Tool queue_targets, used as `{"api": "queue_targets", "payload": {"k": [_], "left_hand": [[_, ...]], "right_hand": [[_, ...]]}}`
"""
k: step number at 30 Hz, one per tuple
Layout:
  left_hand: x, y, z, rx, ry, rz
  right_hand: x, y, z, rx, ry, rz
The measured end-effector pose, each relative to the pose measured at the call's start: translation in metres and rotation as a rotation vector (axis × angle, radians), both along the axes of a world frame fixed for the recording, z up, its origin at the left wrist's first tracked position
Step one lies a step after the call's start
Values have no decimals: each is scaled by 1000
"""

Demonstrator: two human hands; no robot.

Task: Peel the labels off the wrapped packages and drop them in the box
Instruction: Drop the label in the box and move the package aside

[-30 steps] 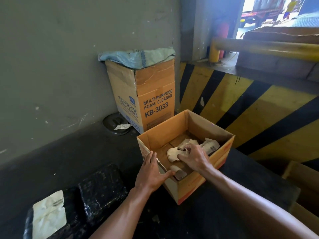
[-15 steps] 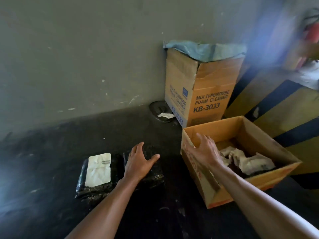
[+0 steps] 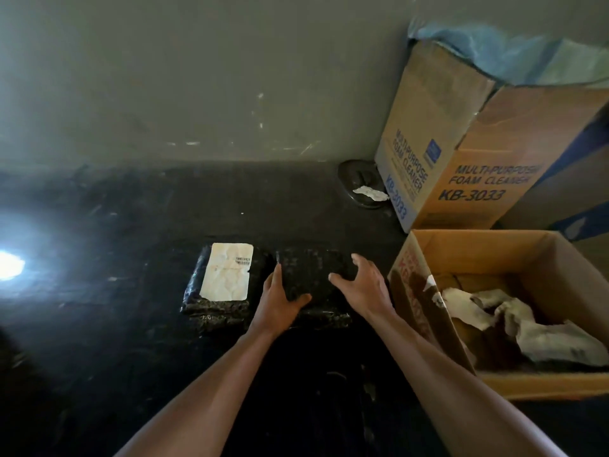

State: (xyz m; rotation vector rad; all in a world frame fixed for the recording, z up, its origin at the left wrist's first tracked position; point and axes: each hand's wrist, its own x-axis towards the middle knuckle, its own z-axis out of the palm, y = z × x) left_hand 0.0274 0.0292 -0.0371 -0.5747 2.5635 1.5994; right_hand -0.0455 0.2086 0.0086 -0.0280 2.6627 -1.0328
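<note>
Left hand (image 3: 280,301) flat and right hand (image 3: 365,286) spread, both empty, on bare package (image 3: 313,275); risk: overlooking labelled package (image 3: 227,278) at nine o'clock.

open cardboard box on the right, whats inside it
Crumpled peeled labels lie in the open cardboard box, pale paper in a loose heap. Its near wall and the heap hide much of the floor, so anything beneath can't be seen.

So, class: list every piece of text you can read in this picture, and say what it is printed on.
"MULTI-PURPOSE FOAM CLEANER": tall cardboard box, on two faces.
"KB-3033": same box, both faces.
White label on the black wrapped package: barcode and print too small to read.
Red print on the open box: blurred, unreadable.
</note>
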Motion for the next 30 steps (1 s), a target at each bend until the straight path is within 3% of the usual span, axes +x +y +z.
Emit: {"api": "queue_targets", "payload": {"k": [15, 30], "left_hand": [[-4, -17, -43, -1, -47, -45], [5, -14, -22, -4, -60, -23]], "right_hand": [[6, -4, -52, -179, -141, 10], [13, -6, -35, -174, -177, 43]]}}
